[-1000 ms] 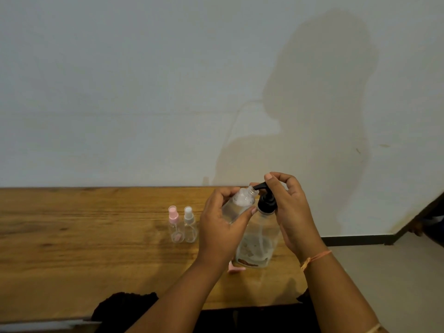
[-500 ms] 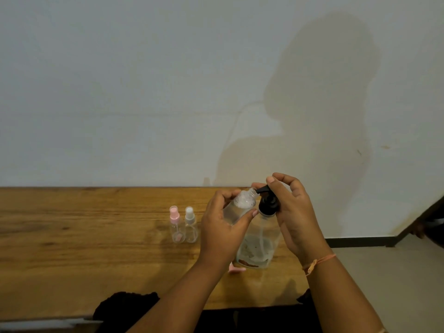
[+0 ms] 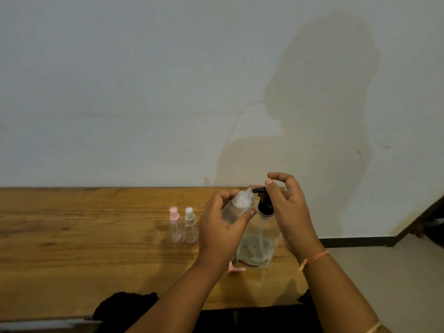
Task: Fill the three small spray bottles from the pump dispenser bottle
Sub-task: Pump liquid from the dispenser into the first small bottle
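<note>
My left hand (image 3: 219, 233) grips a small clear spray bottle (image 3: 237, 207), uncapped and tilted, its mouth right under the black spout. Foam shows in its neck. The clear pump dispenser bottle (image 3: 258, 246) stands on the wooden table (image 3: 84, 236) with a black pump head (image 3: 264, 203). My right hand (image 3: 287, 212) curls over the pump head, the index fingertip just above its top. Two more small spray bottles stand to the left: one with a pink cap (image 3: 175, 224) and one with a white cap (image 3: 190, 224). A pink cap (image 3: 235, 267) lies by the dispenser's base.
A plain white wall rises behind the table's far edge. The table ends at the right just past the dispenser, with floor and a dark skirting (image 3: 355, 242) beyond. Dark cloth (image 3: 125, 306) lies at the near edge.
My right index finger has lifted slightly off the pump top, and the pump head has risen. The small bottle stays at the spout in my left hand.
</note>
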Demonstrator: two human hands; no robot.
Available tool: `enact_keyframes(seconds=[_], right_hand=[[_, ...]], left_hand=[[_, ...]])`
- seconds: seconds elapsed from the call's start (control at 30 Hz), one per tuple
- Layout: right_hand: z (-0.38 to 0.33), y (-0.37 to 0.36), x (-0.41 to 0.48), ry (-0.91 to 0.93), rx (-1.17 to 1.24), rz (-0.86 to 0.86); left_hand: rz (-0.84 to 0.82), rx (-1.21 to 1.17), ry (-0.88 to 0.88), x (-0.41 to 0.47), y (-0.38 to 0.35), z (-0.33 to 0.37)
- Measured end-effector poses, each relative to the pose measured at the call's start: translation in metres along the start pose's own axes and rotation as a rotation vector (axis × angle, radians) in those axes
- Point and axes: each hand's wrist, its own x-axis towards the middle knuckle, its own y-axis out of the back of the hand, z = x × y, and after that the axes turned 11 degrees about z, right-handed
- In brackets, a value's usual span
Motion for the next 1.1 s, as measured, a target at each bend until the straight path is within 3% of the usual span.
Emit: enact_keyframes(seconds=[0.23,1.1], right_hand=[[-0.0043,-0.0006,-0.0016,-0.058,0.142,0.031],[-0.0052,-0.0021,-0.0021,-0.031,0.059,0.033]], left_hand=[[-0.004,-0.006,-0.011,-0.0012,-0.0016,0.0025],[0.028,0.017,-0.053,0.0027,-0.0017,0.0013]])
